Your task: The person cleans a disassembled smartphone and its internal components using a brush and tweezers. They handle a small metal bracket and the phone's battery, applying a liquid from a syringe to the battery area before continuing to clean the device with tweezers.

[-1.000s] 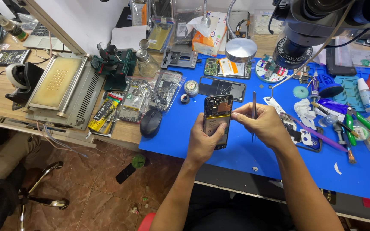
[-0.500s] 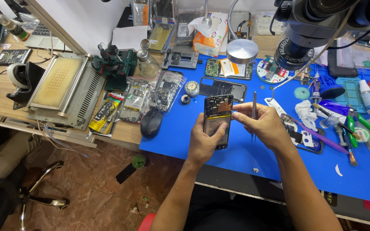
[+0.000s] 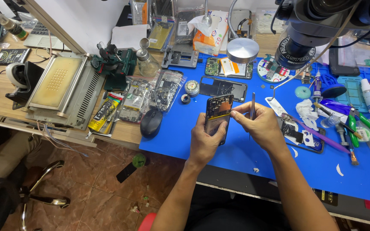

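Note:
My left hand (image 3: 205, 143) grips an opened smartphone (image 3: 218, 115) from below, held upright over the blue work mat (image 3: 245, 154) with its circuit boards and yellow strip showing. My right hand (image 3: 259, 126) holds metal tweezers (image 3: 252, 107) pointing upward, with its thumb and forefinger touching the phone's right edge. A black phone frame (image 3: 223, 87) lies flat on the mat just behind the phone.
A microscope head (image 3: 317, 30) hangs at the upper right. A black mouse (image 3: 151, 123), bags of parts (image 3: 159, 92), a screen-separator machine (image 3: 63, 92), a circuit board (image 3: 227, 67) and several hand tools (image 3: 356, 124) crowd the bench. The floor lies below left.
The phone is tilted slightly more upright and my right fingers have closed in on its right edge. Both hands stay in nearly the same place.

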